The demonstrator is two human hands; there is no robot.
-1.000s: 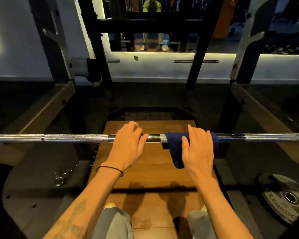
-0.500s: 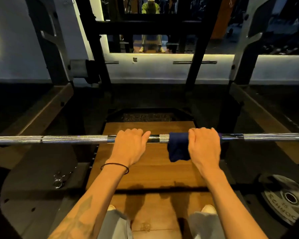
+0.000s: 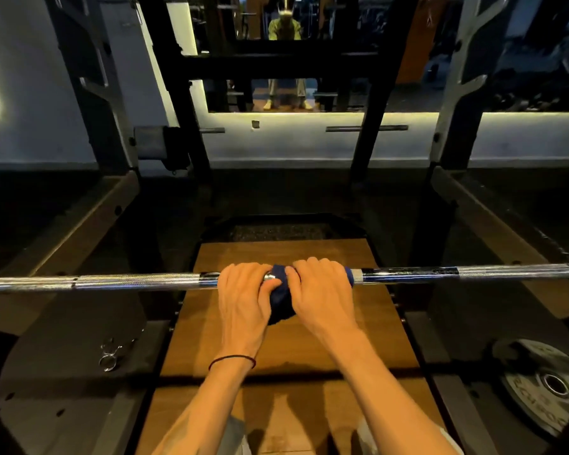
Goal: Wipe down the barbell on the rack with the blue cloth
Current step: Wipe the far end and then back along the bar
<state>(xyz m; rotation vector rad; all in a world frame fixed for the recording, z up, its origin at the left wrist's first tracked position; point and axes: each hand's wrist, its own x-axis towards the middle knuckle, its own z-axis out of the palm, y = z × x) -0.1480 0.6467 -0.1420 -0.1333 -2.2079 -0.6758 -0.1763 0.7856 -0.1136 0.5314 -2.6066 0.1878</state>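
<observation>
The barbell (image 3: 138, 282) lies level across the rack, its long axis running left to right through the whole scene, at right angles to the person's forearms. The blue cloth (image 3: 281, 307) is wrapped over the bar at its middle, with a loose fold hanging down on the near side between the two hands.

The right hand (image 3: 322, 290) is curled over the cloth and the bar, clasping the cloth around the steel; a strip of blue shows past its right edge. The left hand (image 3: 243, 297) grips the bare bar just beside the cloth on the left, fingers curled over the top. Its thumb side touches, or nearly touches, the hanging fold; which of the two cannot be told.

The right hand is therefore the wiping hand and the left the steadying one. A wipe must travel along the bar's axis. To the left the way is blocked by the left hand; to the right lie a dark smooth band (image 3: 408, 274) and then knurled steel, both open.

Below, a wooden platform (image 3: 293, 349) runs near to far. A weight plate (image 3: 546, 385) rests at near right, and metal clips (image 3: 110, 354) lie at near left.
</observation>
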